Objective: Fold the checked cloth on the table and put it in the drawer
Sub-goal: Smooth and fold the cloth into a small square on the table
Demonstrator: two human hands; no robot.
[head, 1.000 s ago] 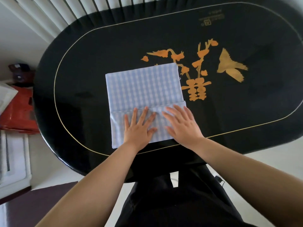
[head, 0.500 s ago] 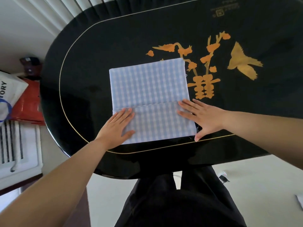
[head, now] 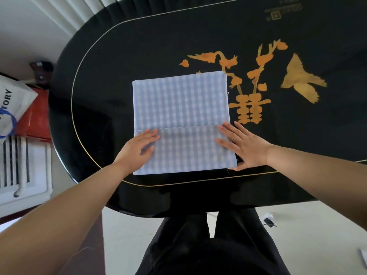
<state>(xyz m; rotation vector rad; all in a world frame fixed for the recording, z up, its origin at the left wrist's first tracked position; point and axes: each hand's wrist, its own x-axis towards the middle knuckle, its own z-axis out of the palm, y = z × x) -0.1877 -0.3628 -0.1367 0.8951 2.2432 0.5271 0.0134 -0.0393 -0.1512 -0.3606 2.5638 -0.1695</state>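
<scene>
The checked cloth (head: pixel 181 116), pale blue and white, lies flat on the black oval table (head: pixel 139 46). Its near part is folded over, leaving a straight edge across it. My left hand (head: pixel 137 149) presses flat on the folded flap's left side, fingers straight. My right hand (head: pixel 244 147) lies flat on the flap's right edge, partly on the table, fingers spread. No drawer is in view.
Orange flower and bird designs (head: pixel 297 82) are painted on the table's right half. To the left on the floor stand a red box (head: pixel 35 118), a white bag (head: pixel 12 108) and a white radiator (head: pixel 21 165). My dark-clothed legs (head: pixel 208 245) are at the table's near edge.
Both hands slid apart from the middle of the folded flap to its left and right sides. The view shifted so the table sits further right.
</scene>
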